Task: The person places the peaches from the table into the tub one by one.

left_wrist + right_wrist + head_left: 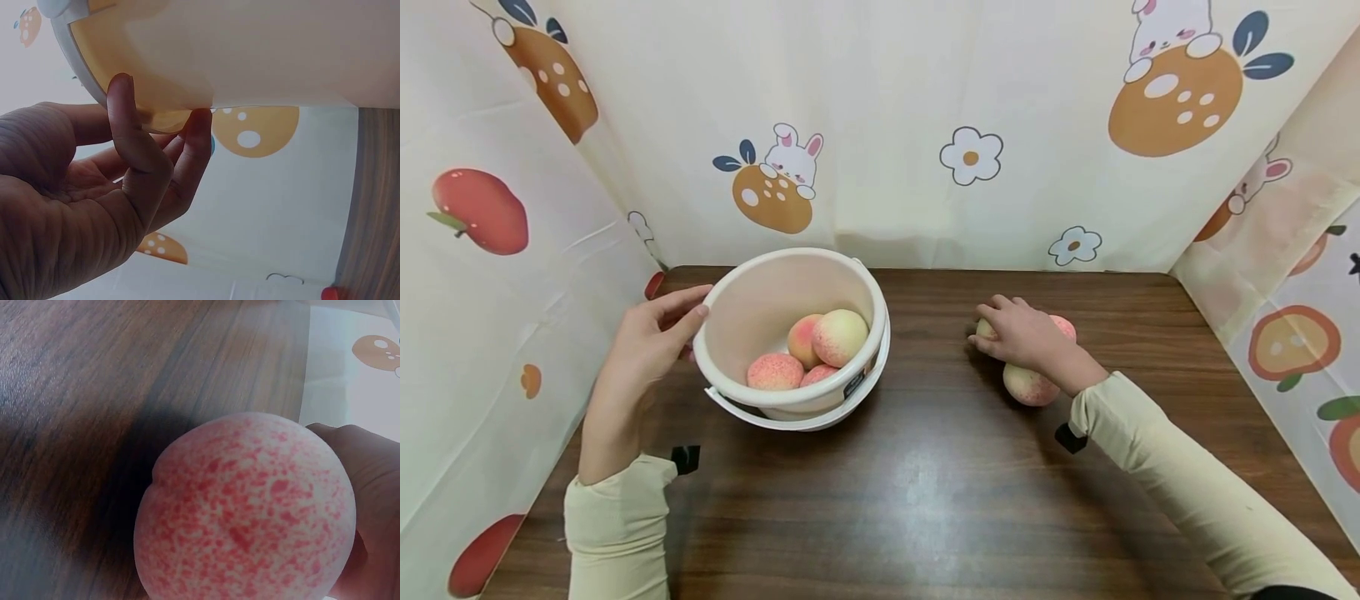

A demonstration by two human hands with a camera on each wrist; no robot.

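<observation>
Off-white smooth-walled bucket (pixel 763 304), round-mouthed, with thick rim, slim white handle (pixel 808 426) along the near side, dark label (pixel 854 383). Contents: four visible peaches (pixel 840 337), rounded, cream to pink-orange, speckled. Outside the bucket: a near peach (pixel 1032 388), cream stippled with red, one crease; a far peach (pixel 1064 327), pinkish, partly covered.

Surface: brown wood-grain table (pixel 917 517), glossy. Surround: pale hanging sheets (pixel 895 75) printed with rabbits, fruit and flowers.

Left hand (pixel 651 342): thumb and fingers pinching the bucket's left rim. Right hand (pixel 1021 333): fingers and thumb curled round a pale peach (pixel 987 331), mostly hidden beneath; near peach and far peach just beside the hand, bucket well apart.
</observation>
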